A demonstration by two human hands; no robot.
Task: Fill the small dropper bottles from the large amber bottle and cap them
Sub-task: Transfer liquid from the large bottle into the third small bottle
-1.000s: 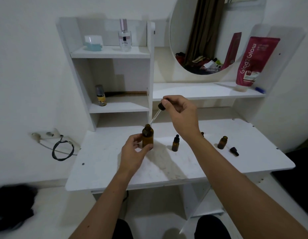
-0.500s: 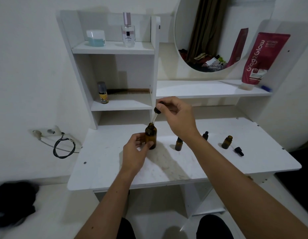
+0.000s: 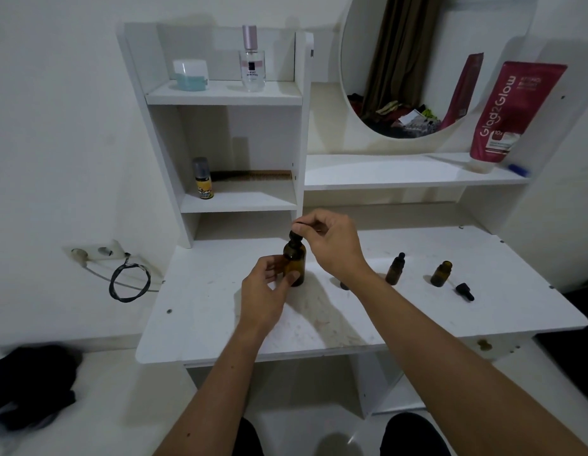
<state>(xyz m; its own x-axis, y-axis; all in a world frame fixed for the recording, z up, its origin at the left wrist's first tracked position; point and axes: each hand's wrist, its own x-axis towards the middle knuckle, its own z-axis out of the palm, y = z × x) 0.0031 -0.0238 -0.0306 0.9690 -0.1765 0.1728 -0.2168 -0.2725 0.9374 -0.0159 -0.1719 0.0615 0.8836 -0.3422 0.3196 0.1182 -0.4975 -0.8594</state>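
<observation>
Desk: we find a white surface, scuffed and stained near the middle.
Large amber bottle: we see it upright on the desk, left of centre, its body in the left hand's grip.
Left hand: grip closed round the lower body of the large amber bottle, thumb on the front.
Right hand: grip pinched shut on the dropper cap, directly above the bottle.
Dropper cap: black, at the bottle's neck; we cannot tell whether it is fully seated.
Capped dropper bottle: small, amber, upright, right of the right wrist.
Open dropper bottle: small, amber, uncapped, upright, further right.
Loose dropper cap: black, lying on its side just beside the open bottle.
Partly hidden item: a dark base shows under the right wrist; we cannot identify it.
Shelf unit: white, at the rear left of the desk, carrying several toiletries.
</observation>
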